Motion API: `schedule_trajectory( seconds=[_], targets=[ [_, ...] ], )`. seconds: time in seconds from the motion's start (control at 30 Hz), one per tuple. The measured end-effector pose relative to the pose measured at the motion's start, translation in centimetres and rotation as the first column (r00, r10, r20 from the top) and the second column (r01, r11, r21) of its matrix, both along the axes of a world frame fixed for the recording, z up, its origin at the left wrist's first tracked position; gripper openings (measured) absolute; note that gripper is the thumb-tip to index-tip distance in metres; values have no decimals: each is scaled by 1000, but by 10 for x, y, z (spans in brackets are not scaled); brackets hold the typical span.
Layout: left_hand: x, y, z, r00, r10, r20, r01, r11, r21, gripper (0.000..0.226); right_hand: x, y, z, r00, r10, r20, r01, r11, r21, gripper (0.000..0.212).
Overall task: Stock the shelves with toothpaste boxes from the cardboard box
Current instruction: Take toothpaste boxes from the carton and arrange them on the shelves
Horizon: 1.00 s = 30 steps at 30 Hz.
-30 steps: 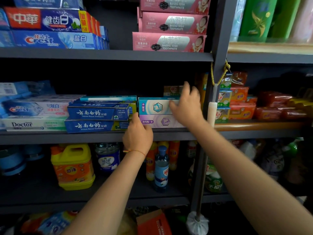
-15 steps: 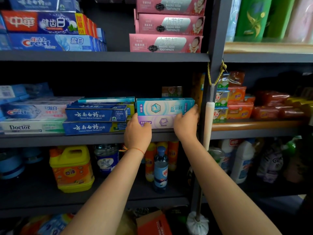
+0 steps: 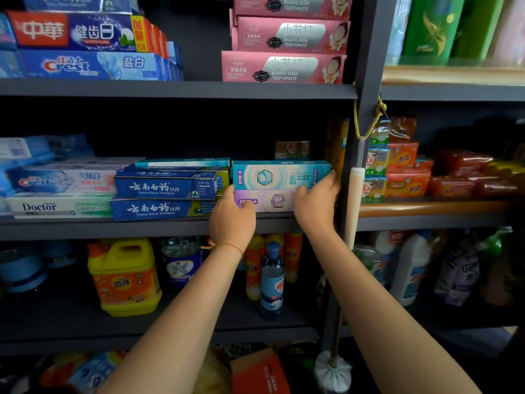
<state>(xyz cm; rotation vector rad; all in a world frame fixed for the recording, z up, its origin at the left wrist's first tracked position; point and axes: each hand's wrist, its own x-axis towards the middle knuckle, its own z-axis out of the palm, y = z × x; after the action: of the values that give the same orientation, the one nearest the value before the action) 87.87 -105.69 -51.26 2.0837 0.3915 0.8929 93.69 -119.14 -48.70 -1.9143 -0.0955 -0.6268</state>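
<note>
In the head view, both hands are at the front of the middle shelf [image 3: 159,227], which I take as the landmark. On this shelf, at its right end just beside the dark upright post [image 3: 366,81], two toothpaste boxes lie stacked: a teal box [image 3: 279,175] on top of a purple box [image 3: 272,201]. The left hand [image 3: 231,220] rests against the left end of the purple box, with its fingers bent and close together on the box front; I cannot tell if it really grips the box. The right hand [image 3: 315,207] touches the right end of the pair, and its fingers reach up to the corner of the teal box, a little spread. Left of the stack on the same shelf lie dark blue boxes [image 3: 167,187]. Far below the shelf, at the bottom edge, a red cardboard box [image 3: 260,371] is partly visible. I judge the step to be squaring the placed boxes on the shelf. The next move probably calls for letting go and reaching down to the cardboard box for more.
</note>
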Motion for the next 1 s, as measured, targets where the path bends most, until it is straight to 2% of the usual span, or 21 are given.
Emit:
schedule_trajectory(
  seconds=[0.1, 0.17, 0.2, 0.27, 0.37, 0.47, 0.53, 0.6, 0.7, 0.77, 0.87, 1.0],
  targets=[
    [1, 3, -1, 1000, 4, -5, -4, 999, 43, 33, -2, 2, -1, 1000, -2, 15, 3, 999, -51, 80],
    [-4, 2, 1, 1000, 20, -1, -20, 993, 118, 39, -7, 9, -2, 994, -46, 97, 57, 992, -114, 83],
    [-8, 2, 1, 999, 26, 33, -31, 984, 174, 42, -10, 14, -2, 985, -66, 159, 91, 983, -157, 84],
    [-19, 5, 5, 982, -1, 191, -59, 950, 308, 41, -18, 29, -2, 951, -70, 302, 147, 960, -238, 82],
    [-33, 27, 13, 916, -13, 401, -180, 881, 438, 31, -28, 52, 6, 868, 48, 494, 128, 940, -317, 70],
    [-43, 72, 22, 890, 171, 422, -349, 852, 391, 32, -33, 78, 20, 759, 265, 595, 66, 877, -476, 51],
    [-48, 104, 21, 899, 303, 315, -411, 832, 373, 47, -32, 99, 25, 725, 378, 576, 84, 782, -618, 44],
    [-55, 130, 17, 918, 356, 174, -395, 846, 357, 63, -32, 116, 25, 747, 436, 503, 127, 649, -750, 51],
    [-67, 158, 8, 938, 343, 59, -344, 886, 311, 78, -29, 129, 26, 798, 451, 400, 151, 493, -857, 55],
    [-72, 171, 1, 949, 309, 66, -315, 909, 275, 81, -27, 132, 29, 828, 427, 364, 144, 464, -874, 53],
    [-74, 186, -8, 961, 262, 94, -274, 947, 166, 75, -27, 136, 32, 855, 400, 330, 134, 444, -886, 51],
    [-74, 199, -13, 948, 293, 122, -304, 949, 86, 42, -26, 141, 35, 878, 370, 304, 133, 421, -897, 48]
  ],
)
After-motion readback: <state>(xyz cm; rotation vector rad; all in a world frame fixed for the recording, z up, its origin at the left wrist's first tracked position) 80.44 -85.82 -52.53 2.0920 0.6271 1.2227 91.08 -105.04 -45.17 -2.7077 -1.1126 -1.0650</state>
